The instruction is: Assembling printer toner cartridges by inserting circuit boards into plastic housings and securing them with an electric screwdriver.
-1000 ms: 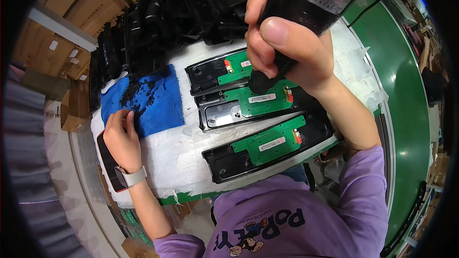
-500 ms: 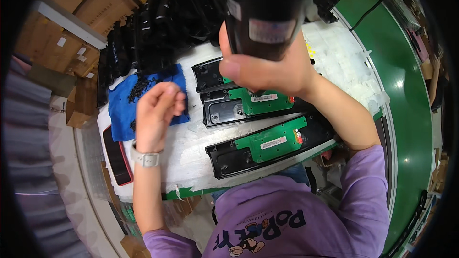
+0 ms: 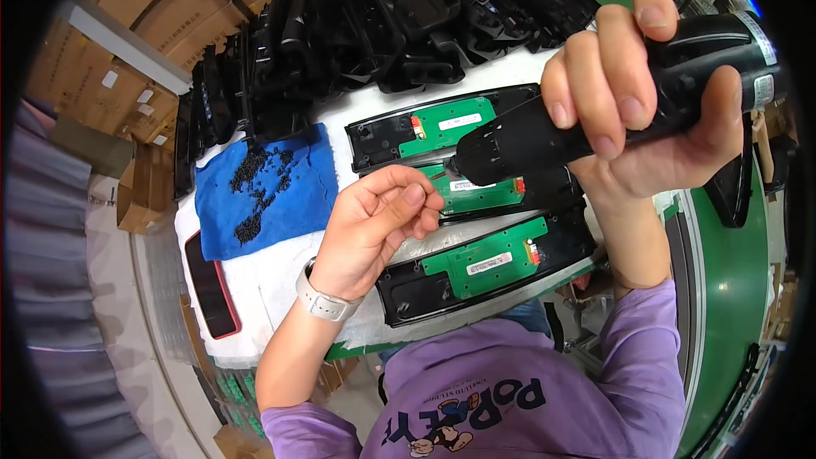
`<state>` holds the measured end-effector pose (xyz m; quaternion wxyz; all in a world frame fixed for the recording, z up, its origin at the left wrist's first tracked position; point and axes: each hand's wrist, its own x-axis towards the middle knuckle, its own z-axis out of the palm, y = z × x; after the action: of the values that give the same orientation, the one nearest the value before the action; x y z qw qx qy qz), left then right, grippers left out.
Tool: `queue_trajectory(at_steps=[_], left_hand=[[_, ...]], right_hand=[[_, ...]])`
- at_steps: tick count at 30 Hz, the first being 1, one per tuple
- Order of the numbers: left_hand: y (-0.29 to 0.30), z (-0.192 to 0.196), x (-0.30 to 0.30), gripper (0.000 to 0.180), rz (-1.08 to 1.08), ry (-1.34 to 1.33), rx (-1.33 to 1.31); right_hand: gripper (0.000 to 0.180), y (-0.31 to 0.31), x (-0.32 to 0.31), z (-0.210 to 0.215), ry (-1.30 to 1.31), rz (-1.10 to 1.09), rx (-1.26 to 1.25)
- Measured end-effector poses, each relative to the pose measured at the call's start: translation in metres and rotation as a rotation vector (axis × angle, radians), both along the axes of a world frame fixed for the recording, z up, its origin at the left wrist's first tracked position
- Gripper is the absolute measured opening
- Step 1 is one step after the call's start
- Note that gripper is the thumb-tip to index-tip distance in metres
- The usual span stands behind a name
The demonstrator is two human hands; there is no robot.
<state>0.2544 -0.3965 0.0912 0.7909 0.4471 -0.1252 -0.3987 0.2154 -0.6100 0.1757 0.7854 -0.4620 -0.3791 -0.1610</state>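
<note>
My right hand (image 3: 599, 81) is wrapped round a black electric screwdriver (image 3: 518, 140), held nearly level with its bit toward the left. At the bit's tip, my left hand (image 3: 370, 225) has thumb and forefinger pinched together; anything between them is too small to make out. Beneath the tool, three black plastic housings with green circuit boards lie in rows: a far board (image 3: 429, 123), a middle board (image 3: 497, 197) partly hidden by the screwdriver and fingers, and a near board (image 3: 455, 265). Small black screws (image 3: 248, 172) lie scattered on a blue cloth (image 3: 308, 172) at the left.
Black plastic housings (image 3: 340, 30) are heaped along the back of the white work surface (image 3: 285, 276). A phone with a red edge (image 3: 210, 285) lies at the left. Cardboard boxes (image 3: 174, 13) stand behind, and a green tabletop (image 3: 727, 289) runs along the right.
My left hand has moved right, from beside the blue cloth to the screwdriver's tip. My right hand has swung the screwdriver from upright to nearly level, farther right.
</note>
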Motion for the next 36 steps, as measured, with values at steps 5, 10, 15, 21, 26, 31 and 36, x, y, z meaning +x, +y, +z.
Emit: queue_trajectory(at_steps=[5, 10, 15, 21, 26, 31, 36], left_hand=[[0.001, -0.003, -0.003, 0.014, 0.003, -0.007, -0.032], [0.0, -0.005, -0.006, 0.014, 0.037, 0.008, -0.034], [0.002, -0.011, -0.006, 0.014, 0.071, -0.053, 0.0], [0.005, -0.004, -0.006, 0.015, 0.09, -0.09, 0.05], [0.007, -0.006, -0.006, 0.015, 0.049, 0.035, 0.002], [0.004, 0.008, -0.01, 0.012, -0.01, -0.122, 0.221], [0.008, 0.004, -0.001, 0.011, 0.124, -0.357, 0.408]], right_hand=[[0.045, 0.005, -0.003, 0.001, 0.029, 0.002, -0.004], [0.044, 0.011, -0.006, 0.001, 0.051, -0.006, 0.0], [0.043, 0.02, -0.011, 0.003, 0.111, -0.114, -0.01], [0.043, 0.016, -0.008, -0.002, 0.146, -0.112, 0.05], [0.044, 0.024, -0.01, -0.005, 0.081, -0.104, 0.031], [0.045, 0.021, -0.009, -0.006, 0.14, -0.055, 0.055], [0.041, 0.014, 0.006, -0.01, 0.167, -0.038, -0.008]])
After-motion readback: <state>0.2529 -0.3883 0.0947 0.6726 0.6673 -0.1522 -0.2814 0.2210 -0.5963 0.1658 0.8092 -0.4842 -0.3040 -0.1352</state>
